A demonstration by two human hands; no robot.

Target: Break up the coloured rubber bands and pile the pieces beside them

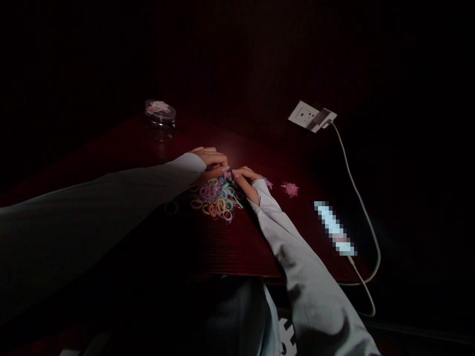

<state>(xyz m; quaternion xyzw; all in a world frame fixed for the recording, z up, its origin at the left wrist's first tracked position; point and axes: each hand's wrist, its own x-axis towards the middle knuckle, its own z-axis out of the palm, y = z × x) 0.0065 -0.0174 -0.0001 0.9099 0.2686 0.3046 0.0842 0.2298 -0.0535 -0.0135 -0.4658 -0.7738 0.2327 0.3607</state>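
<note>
A loose pile of small coloured hair ties (220, 203) lies on the dark red table, in yellow, pink, green and purple. At the pile's far edge my left hand (211, 160) is closed, its fingers curled over and its thumb pressed in beneath them. Just right of it, my right hand (248, 179) has thumb and forefinger tips drawn together at the top of the pile. Both sets of fingertips nearly meet around a small pink piece. Dim light and the fingers hide exactly what each hand grips.
A clear round jar (160, 118) with a decorated lid stands at the back left. Small pink pieces (290, 189) lie in a bunch right of my right hand. A blurred-out phone (335, 228) rests at the right, its white cable (352, 178) running to a wall socket (304, 116).
</note>
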